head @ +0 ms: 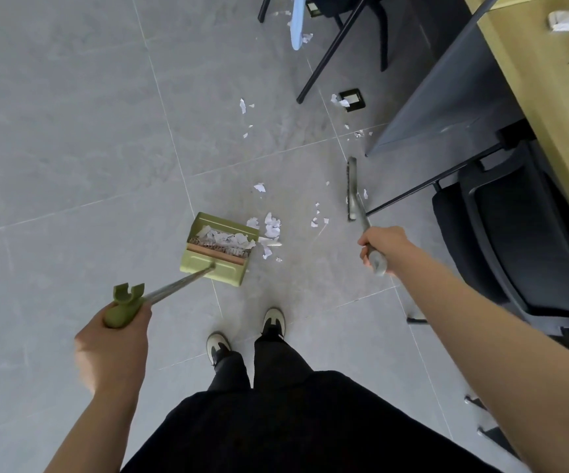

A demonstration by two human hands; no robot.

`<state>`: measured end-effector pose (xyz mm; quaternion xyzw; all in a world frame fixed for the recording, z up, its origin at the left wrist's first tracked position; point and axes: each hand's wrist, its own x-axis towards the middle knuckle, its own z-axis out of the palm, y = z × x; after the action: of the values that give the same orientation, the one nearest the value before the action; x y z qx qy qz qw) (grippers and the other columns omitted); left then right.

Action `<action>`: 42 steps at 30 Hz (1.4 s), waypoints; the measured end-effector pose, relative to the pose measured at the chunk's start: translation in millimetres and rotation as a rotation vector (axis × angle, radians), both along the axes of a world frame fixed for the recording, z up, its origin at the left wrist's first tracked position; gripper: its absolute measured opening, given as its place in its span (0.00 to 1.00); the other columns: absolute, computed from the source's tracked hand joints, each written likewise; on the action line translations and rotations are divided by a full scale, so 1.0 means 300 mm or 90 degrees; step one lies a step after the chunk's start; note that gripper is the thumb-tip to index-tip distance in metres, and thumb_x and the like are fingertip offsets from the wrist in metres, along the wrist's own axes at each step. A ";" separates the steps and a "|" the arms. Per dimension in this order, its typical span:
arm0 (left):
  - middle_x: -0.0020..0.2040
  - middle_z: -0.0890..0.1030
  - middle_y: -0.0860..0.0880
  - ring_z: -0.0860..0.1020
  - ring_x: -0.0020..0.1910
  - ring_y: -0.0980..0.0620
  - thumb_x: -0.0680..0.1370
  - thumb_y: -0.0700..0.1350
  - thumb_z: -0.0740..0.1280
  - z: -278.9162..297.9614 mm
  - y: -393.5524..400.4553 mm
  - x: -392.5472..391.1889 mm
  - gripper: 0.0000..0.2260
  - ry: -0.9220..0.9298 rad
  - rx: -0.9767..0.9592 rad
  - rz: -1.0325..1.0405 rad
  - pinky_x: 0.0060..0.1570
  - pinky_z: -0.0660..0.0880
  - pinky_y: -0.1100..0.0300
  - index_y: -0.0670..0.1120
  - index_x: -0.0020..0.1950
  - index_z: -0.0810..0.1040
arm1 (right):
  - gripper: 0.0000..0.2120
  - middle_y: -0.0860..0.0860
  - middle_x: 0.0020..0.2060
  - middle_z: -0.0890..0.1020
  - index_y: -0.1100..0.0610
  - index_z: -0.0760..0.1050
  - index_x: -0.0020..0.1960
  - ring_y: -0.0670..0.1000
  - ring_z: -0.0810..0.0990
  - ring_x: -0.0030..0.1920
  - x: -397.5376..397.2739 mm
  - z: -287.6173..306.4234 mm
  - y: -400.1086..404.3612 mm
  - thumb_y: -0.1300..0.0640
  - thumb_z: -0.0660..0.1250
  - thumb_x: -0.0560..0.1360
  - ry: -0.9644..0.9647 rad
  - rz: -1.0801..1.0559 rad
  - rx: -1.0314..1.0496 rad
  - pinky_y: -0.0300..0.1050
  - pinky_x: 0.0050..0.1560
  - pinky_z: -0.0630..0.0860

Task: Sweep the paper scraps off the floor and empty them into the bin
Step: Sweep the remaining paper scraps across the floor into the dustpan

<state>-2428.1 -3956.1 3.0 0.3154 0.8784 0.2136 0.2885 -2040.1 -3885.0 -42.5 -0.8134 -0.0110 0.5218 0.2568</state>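
Paper scraps [272, 226] litter grey tiled floor [71, 131]

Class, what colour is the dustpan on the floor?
Olive green dustpan, seen in the head view.

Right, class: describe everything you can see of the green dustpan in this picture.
The dustpan is an olive-green box, plastic by its look, resting on the grey tiled floor ahead of the person's feet. A thin metal pole rises from it to a green handle with a forked clip, gripped by the left hand. Torn paper scraps lie inside; more scraps lie at its open right edge.
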 end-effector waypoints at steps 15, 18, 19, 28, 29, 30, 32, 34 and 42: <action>0.29 0.68 0.50 0.65 0.29 0.49 0.72 0.50 0.74 -0.056 0.030 -0.005 0.10 0.001 0.036 0.058 0.34 0.64 0.61 0.44 0.44 0.80 | 0.07 0.59 0.35 0.78 0.66 0.76 0.49 0.51 0.76 0.29 0.242 -0.172 0.153 0.68 0.67 0.71 -0.161 0.215 -0.120 0.47 0.37 0.78; 0.29 0.67 0.51 0.65 0.29 0.49 0.71 0.51 0.74 -0.059 0.032 -0.010 0.09 0.007 0.022 0.062 0.35 0.64 0.60 0.46 0.41 0.79 | 0.09 0.60 0.37 0.76 0.67 0.75 0.51 0.51 0.74 0.26 0.225 -0.192 0.157 0.72 0.65 0.71 -0.130 0.206 -0.129 0.42 0.27 0.74; 0.28 0.67 0.50 0.64 0.29 0.48 0.71 0.51 0.73 -0.059 0.033 -0.013 0.10 0.010 0.016 0.061 0.35 0.64 0.60 0.46 0.40 0.78 | 0.09 0.61 0.37 0.75 0.68 0.75 0.51 0.51 0.73 0.26 0.218 -0.200 0.161 0.73 0.65 0.71 -0.124 0.199 -0.126 0.41 0.27 0.74; 0.28 0.66 0.51 0.65 0.28 0.48 0.71 0.52 0.73 -0.071 0.048 -0.098 0.11 0.019 0.001 0.062 0.35 0.65 0.60 0.49 0.37 0.75 | 0.10 0.61 0.37 0.73 0.65 0.70 0.50 0.50 0.71 0.20 0.048 -0.162 0.197 0.75 0.61 0.72 -0.059 0.218 -0.122 0.39 0.24 0.73; 0.28 0.67 0.51 0.65 0.28 0.48 0.71 0.53 0.73 -0.079 0.048 -0.110 0.11 0.020 -0.002 0.062 0.36 0.65 0.59 0.48 0.38 0.76 | 0.09 0.61 0.37 0.73 0.65 0.70 0.49 0.50 0.71 0.21 0.026 -0.159 0.194 0.74 0.61 0.72 -0.054 0.232 -0.125 0.39 0.23 0.73; 0.28 0.68 0.51 0.66 0.28 0.48 0.71 0.53 0.73 -0.081 0.055 -0.132 0.11 0.019 -0.002 0.057 0.35 0.66 0.59 0.47 0.39 0.77 | 0.07 0.61 0.37 0.73 0.66 0.69 0.48 0.51 0.71 0.22 -0.006 -0.153 0.191 0.74 0.61 0.72 -0.051 0.243 -0.128 0.39 0.23 0.72; 0.28 0.68 0.51 0.66 0.28 0.48 0.71 0.54 0.73 -0.088 0.065 -0.172 0.12 0.013 -0.001 0.045 0.36 0.66 0.58 0.46 0.40 0.78 | 0.05 0.61 0.36 0.73 0.66 0.68 0.44 0.51 0.71 0.24 -0.064 -0.148 0.175 0.74 0.60 0.72 -0.053 0.259 -0.133 0.39 0.24 0.71; 0.28 0.68 0.50 0.66 0.28 0.48 0.71 0.53 0.73 -0.090 0.079 -0.219 0.11 0.003 0.001 0.034 0.36 0.66 0.58 0.46 0.40 0.78 | 0.04 0.61 0.35 0.73 0.66 0.68 0.42 0.52 0.72 0.25 -0.126 -0.147 0.149 0.73 0.60 0.72 -0.065 0.280 -0.143 0.40 0.24 0.71; 0.29 0.71 0.50 0.68 0.28 0.48 0.72 0.51 0.73 -0.076 0.122 -0.424 0.08 -0.015 -0.020 -0.007 0.36 0.68 0.58 0.47 0.43 0.81 | 0.03 0.59 0.29 0.74 0.66 0.69 0.43 0.56 0.75 0.29 -0.427 -0.128 0.006 0.70 0.62 0.71 -0.063 0.332 -0.187 0.46 0.32 0.73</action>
<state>-2555.4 -3919.4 -19.8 0.3129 0.8766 0.2018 0.3048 -2168.0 -3883.1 -81.1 -0.8360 -0.1562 0.5259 -0.0067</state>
